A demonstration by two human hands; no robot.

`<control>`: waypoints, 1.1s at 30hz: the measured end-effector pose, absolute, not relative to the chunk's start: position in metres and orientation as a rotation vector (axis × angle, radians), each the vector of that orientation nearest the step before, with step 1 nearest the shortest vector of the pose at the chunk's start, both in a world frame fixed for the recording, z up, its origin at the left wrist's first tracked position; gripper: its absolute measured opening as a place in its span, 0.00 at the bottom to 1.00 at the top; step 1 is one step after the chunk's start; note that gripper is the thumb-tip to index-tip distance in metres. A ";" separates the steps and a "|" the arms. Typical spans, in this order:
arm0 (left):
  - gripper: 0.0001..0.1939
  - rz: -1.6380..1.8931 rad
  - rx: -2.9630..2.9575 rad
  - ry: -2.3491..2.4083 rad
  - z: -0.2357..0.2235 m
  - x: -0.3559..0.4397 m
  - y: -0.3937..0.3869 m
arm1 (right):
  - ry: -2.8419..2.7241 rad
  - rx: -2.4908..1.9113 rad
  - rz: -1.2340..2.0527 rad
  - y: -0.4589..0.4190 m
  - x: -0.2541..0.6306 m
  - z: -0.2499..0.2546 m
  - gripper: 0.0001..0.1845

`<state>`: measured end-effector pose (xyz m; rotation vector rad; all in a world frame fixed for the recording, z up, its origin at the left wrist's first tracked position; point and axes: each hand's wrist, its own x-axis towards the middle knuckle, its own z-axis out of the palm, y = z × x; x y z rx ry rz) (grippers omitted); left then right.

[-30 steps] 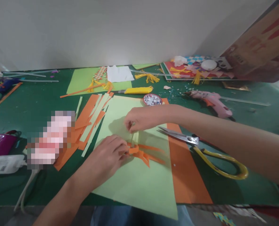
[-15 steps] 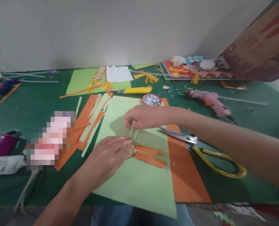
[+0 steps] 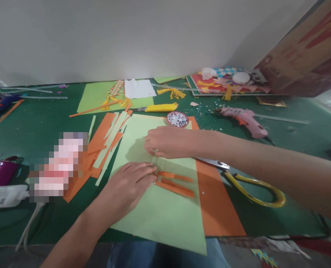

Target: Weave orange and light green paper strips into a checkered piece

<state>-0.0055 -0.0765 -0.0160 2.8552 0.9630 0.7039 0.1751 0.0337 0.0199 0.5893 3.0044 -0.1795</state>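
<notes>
Two folded orange paper strips (image 3: 179,188) reach to the right across a large light green sheet (image 3: 157,219). Pale green paper strips (image 3: 160,162) cross them and run up away from me. My left hand (image 3: 132,182) has its fingertips closed on the point where the strips meet, pressing them on the sheet. Above it, my right hand (image 3: 168,142) is curled over the far ends of the green strips, with its fingers pinched on them. The exact fold under the fingers is hidden.
Scissors (image 3: 251,191) with yellow handles lie under my right forearm on an orange sheet (image 3: 218,208). Cut strips (image 3: 106,141) lie left. Behind are a yellow cutter (image 3: 161,107), a dish of small pieces (image 3: 177,119) and a pink glue gun (image 3: 246,121).
My right hand has turned and curled lower over the green strips, covering their far ends. My left hand keeps its hold in the same spot. The view has shifted slightly.
</notes>
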 end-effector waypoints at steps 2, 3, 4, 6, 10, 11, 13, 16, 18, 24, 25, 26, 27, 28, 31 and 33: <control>0.11 0.711 2.862 0.960 -0.016 -0.006 -0.077 | 2.946 0.537 -0.106 0.033 0.176 0.021 0.08; 0.11 0.715 2.867 0.959 -0.016 -0.006 -0.077 | 2.924 0.508 -0.070 0.033 0.177 0.022 0.08; 0.11 0.718 2.870 0.960 -0.016 -0.006 -0.077 | 2.923 0.487 -0.032 0.032 0.178 0.023 0.08; 0.10 0.733 2.871 0.964 -0.016 -0.005 -0.077 | 2.936 0.436 0.037 0.029 0.181 0.023 0.09; 0.10 0.745 2.836 0.987 -0.017 -0.004 -0.078 | 2.954 0.318 0.214 0.022 0.185 0.023 0.14; 0.10 0.746 2.829 0.992 -0.017 -0.004 -0.078 | 2.961 0.276 0.268 0.020 0.186 0.023 0.15; 0.10 0.739 2.828 0.990 -0.016 -0.004 -0.078 | 2.974 0.170 0.372 0.017 0.189 0.022 0.15; 0.10 0.721 2.844 0.983 -0.016 -0.003 -0.078 | 3.008 0.017 0.528 0.013 0.192 0.019 0.16; 0.10 0.716 2.853 0.981 -0.015 -0.003 -0.078 | 3.045 -0.045 0.614 0.013 0.194 0.016 0.17; 0.11 0.743 2.884 0.957 -0.012 -0.001 -0.078 | 3.127 -0.109 0.778 0.013 0.198 0.007 0.18; 0.10 0.749 2.877 0.952 -0.011 -0.002 -0.078 | 3.141 -0.110 0.791 0.014 0.199 0.007 0.18; 0.11 0.748 2.859 0.962 -0.011 -0.002 -0.078 | 3.157 -0.107 0.799 0.014 0.199 0.006 0.18; 0.11 0.741 2.832 0.984 -0.010 -0.002 -0.079 | 3.174 -0.099 0.802 0.014 0.199 0.005 0.18; 0.12 0.729 2.801 1.018 -0.010 -0.003 -0.079 | 3.187 -0.089 0.799 0.014 0.200 0.005 0.18; 0.16 0.690 2.728 1.150 -0.012 -0.004 -0.080 | 3.206 -0.079 0.784 0.015 0.200 0.003 0.18; 0.14 0.687 2.729 1.164 -0.015 -0.004 -0.080 | 3.227 -0.092 0.792 0.015 0.201 0.002 0.19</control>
